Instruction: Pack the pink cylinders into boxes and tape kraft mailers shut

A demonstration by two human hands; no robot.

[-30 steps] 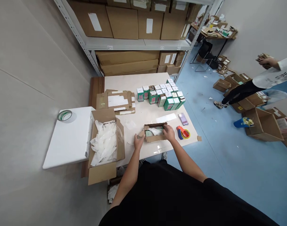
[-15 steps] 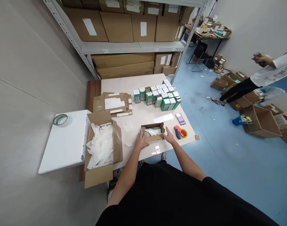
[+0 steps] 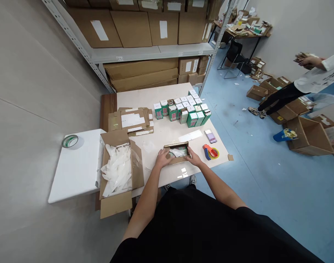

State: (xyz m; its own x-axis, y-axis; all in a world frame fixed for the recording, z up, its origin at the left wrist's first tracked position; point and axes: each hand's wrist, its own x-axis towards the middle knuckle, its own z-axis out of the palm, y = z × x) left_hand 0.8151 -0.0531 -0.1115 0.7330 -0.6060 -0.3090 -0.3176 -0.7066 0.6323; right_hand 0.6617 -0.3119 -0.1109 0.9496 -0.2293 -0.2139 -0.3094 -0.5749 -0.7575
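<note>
Sitting on the white table (image 3: 161, 179), a cardboard box (image 3: 175, 153) is held by the half-open left hand (image 3: 162, 158) and right hand (image 3: 194, 157). Brown boxes (image 3: 131, 29) are stacked on shelves (image 3: 153, 52) up top.

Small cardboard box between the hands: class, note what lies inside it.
Crumpled white plastic lies in the small cardboard box on a green-and-white item; what lies under the plastic is covered and cannot be seen.

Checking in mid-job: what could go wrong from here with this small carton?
The white plastic wrap sits high in the cardboard box, so it might snag when the box is closed. The right hand is close to the red-and-blue tape dispenser and could knock it.
</note>
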